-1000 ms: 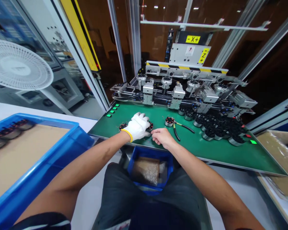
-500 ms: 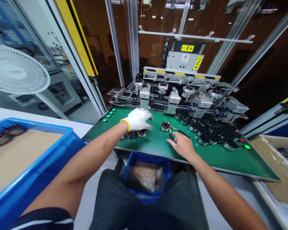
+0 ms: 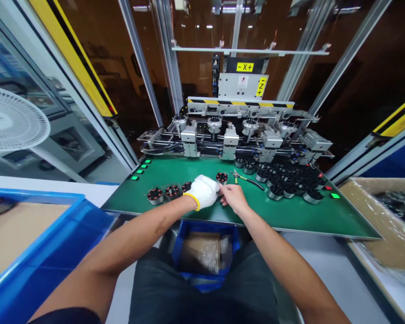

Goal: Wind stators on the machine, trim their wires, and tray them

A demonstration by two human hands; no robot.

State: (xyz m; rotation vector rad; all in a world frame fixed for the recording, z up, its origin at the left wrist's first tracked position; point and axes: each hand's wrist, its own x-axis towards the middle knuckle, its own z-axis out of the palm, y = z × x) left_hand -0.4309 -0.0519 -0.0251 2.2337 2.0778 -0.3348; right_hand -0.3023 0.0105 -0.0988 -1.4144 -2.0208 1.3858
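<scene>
In a white knitted glove with a yellow cuff, my left hand (image 3: 205, 191) is closed above the front of the green worktop (image 3: 175, 167). Its fingers meet those of my bare right hand (image 3: 235, 198), which are pinched together; whatever lies between them is too small to make out. Just beyond my fingertips stands a motor stator (image 3: 222, 176) with copper windings and a black top. Wire cutters (image 3: 248, 180) with green and black handles lie right of it. Left of my glove, more wound stators (image 3: 155, 195) sit in a row, one partly hidden by the glove.
A winding machine (image 3: 229, 139) spans the back of the worktop. Several black-topped stators (image 3: 283, 180) crowd the right side. Blue bins stand at left (image 3: 70, 225) and below the front edge (image 3: 185, 227). A cardboard box (image 3: 367, 191) is at right, a white fan (image 3: 13, 119) at left.
My left hand has closed and moved to meet my right hand in front of the stator. My right hand has let go of the wire cutters, which now lie on the worktop. The view has shifted.
</scene>
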